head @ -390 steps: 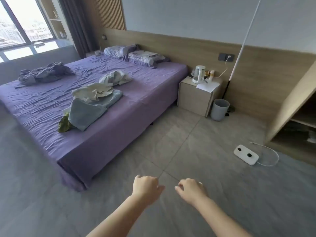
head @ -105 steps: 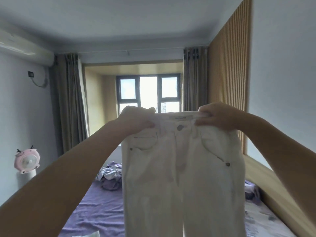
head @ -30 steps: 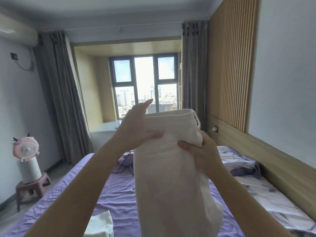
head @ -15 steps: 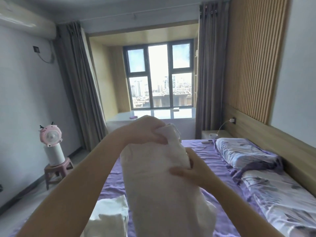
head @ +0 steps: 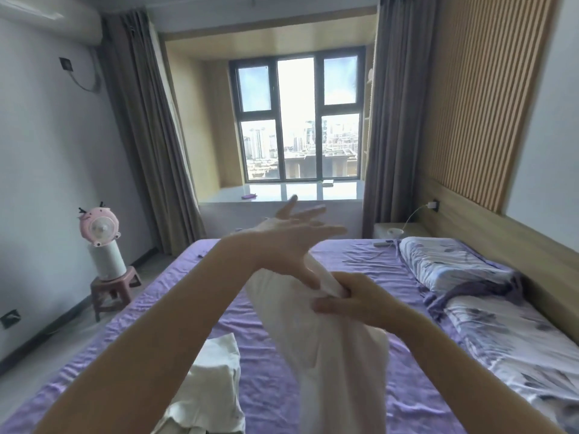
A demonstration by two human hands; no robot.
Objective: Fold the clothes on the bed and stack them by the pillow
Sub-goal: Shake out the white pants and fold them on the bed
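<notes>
Bedroom with a bay window (head: 299, 120) at the far end, grey curtains (head: 147, 126) either side, slatted wood panelling on the right wall. Purple-sheeted bed (head: 360, 402) filling the lower view, pillow (head: 445, 264) at its far right corner against the headboard, patterned quilt (head: 513, 343) lying along the right edge. Pink fan (head: 98, 228) on a small stool (head: 114, 286) beyond the left edge.

Held up in mid-air over the middle of the bed: white trousers (head: 329, 339), doubled lengthwise and draped downward. Right hand (head: 354, 300) pinching the gathered top fold, thumb across the front, fingers curled behind. Left hand (head: 294, 236) spread wide with straight fingers, blurred, just above the cloth; whether touching it or only near, hard to tell. Another pale garment (head: 206, 386), loosely heaped, near the bed's near left edge.

Step in hand, by all appearances: mid-fold on the trousers, halved once, not yet compact. Next move likely calls for bringing the free left hand back onto the hanging length, doubling it again into a tidy packet, then setting it down on the sheet beside the pillow. Needs an even, two-handed hold so that the layers do not slide apart, and a flat spot clear of the quilt's edge. Heaped garment at the near edge not yet folded.
</notes>
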